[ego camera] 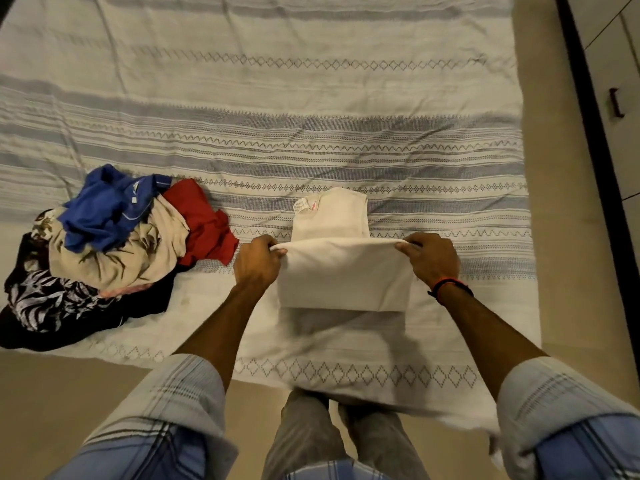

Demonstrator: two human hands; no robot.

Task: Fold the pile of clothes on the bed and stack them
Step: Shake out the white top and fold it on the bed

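On the bed (311, 140), near its front edge: a cream shirt (332, 216) lies partly folded, collar end pointing away from the person.
Shirt: its lower part is lifted and doubled over — the raised fold (346, 275) hangs between the two hands and casts a shadow on the cover below; two small labels show at the collar.
Left hand (258, 263): fingers and thumb curled, pinching the left corner of the raised fold.
Right hand (431, 259): fingers and thumb curled likewise, pinching the right corner; a dark and red band (450, 285) circles the wrist.
Grip: both closed tight on the shirt's edge, the cloth stretched fairly taut between them.
Pile (104, 254): unfolded clothes heaped at the left of the bed, well apart from the shirt.
Pile, top: a blue garment (104, 216).
Pile, middle: a beige leaf-print garment (131, 258), with a red one (204, 223) lying at its right side, nearest the left hand.
Pile, bottom: a dark garment with pale leaf print (52, 303), reaching the front edge of the bed.
Bed cover: white with grey-blue stripes and rows of diamond and zigzag pattern, creased in places.
Sleeves (180, 393): pale checked cloth, rolled up above the forearms.
Floor (52, 410): tan, visible at front and right of the bed.
Far right: a pale cabinet (620, 46) with a dark handle (615, 102) — beside the bed, across a strip of floor.
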